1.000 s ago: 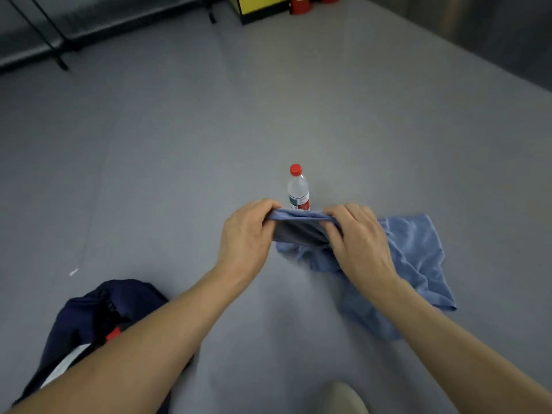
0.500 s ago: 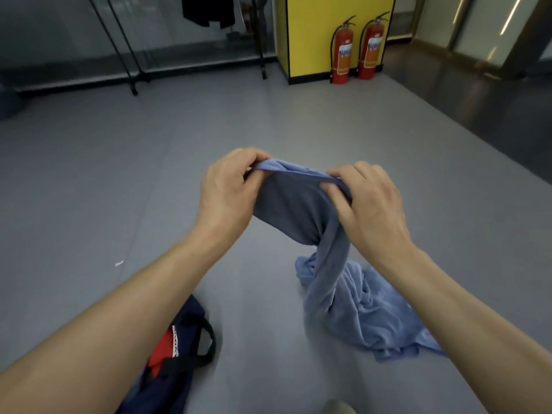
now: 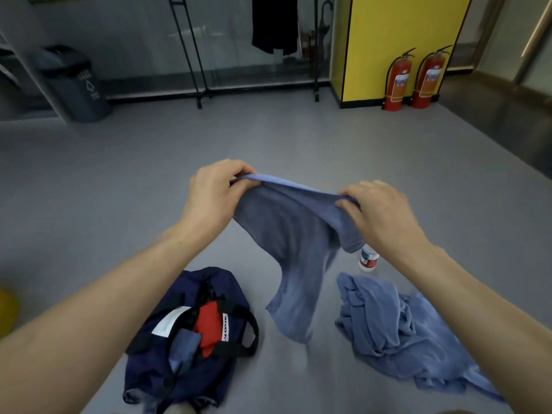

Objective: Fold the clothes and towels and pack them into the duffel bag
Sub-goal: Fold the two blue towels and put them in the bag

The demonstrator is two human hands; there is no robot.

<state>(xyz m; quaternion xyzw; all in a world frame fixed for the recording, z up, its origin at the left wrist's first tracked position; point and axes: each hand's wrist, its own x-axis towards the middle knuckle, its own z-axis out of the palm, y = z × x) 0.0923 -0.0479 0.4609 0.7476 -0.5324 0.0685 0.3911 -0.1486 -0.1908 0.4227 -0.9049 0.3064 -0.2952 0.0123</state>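
Both bare arms reach forward. The left hand and the right hand are up and apart, backs upward, each pinching the towel edge with curled fingers.

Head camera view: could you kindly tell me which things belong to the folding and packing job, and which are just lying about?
Job in hand:
- held blue towel, gripped by the left hand and right hand
- crumpled blue cloth on the floor
- open duffel bag with a red item inside

Lying about:
- water bottle
- fire extinguishers
- grey bin
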